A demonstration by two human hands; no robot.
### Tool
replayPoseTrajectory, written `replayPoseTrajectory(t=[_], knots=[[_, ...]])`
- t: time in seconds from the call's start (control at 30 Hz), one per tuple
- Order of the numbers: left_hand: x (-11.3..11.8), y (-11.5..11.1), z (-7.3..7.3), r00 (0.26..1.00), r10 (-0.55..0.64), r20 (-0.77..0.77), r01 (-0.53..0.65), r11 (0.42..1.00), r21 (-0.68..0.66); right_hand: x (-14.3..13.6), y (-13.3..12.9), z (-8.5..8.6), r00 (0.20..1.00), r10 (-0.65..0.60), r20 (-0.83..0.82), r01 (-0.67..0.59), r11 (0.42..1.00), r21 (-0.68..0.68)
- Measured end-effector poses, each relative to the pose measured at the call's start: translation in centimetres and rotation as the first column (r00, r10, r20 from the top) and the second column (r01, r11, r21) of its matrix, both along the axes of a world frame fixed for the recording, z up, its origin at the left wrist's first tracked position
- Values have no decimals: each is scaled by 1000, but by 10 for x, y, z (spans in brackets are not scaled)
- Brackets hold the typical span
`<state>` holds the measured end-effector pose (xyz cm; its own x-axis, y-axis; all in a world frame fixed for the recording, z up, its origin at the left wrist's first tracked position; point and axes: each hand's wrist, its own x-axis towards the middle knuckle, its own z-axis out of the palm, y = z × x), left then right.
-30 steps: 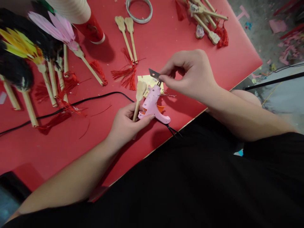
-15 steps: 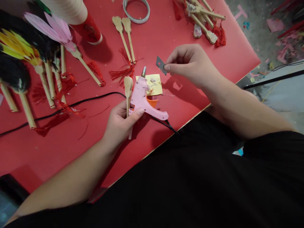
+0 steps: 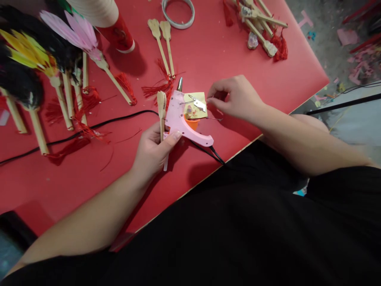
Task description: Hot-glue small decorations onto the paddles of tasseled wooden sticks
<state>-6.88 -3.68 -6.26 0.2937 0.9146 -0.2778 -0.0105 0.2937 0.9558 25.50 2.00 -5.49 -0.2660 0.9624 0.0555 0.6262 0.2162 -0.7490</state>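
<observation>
My left hand (image 3: 153,149) is closed round a pink glue gun (image 3: 176,115) and a pale wooden handle with a carved, flared end (image 3: 161,103), held side by side. The gun's metal nozzle points away from me. A small metal blade (image 3: 200,105) lies on a yellow pad (image 3: 190,113) just beyond the gun. My right hand (image 3: 233,95) is beside the pad's right edge, thumb and curled forefinger slightly apart close to the blade. Whether they touch it I cannot tell.
Two wooden handles (image 3: 163,43) with red tassels lie ahead, near a tape roll (image 3: 193,18). Feathered pieces (image 3: 98,53) and stacked paper cups (image 3: 122,37) are at the left. More handles (image 3: 262,24) lie at the far right. A black cord (image 3: 119,119) crosses the red table.
My right hand has lowered toward the yellow pad, and the blade that it held up now lies there, apart from the thumb. My left hand keeps its hold on the glue gun and wooden handle.
</observation>
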Motion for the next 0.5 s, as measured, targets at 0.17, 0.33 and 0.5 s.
replayPoseTrajectory(t=[0.17,0.33,0.5], knots=[[1,-2,-1,998,-58,-18,58,997,54,-9,-27,29,996,85,8,-86,995,53],[7,-5,4,997,-52,-60,59,991,119,-53,-66,34,968,193,159,-182,980,-81],[8,-8,1,998,-39,44,34,993,113,-59,-68,29,960,164,227,-162,986,-29]])
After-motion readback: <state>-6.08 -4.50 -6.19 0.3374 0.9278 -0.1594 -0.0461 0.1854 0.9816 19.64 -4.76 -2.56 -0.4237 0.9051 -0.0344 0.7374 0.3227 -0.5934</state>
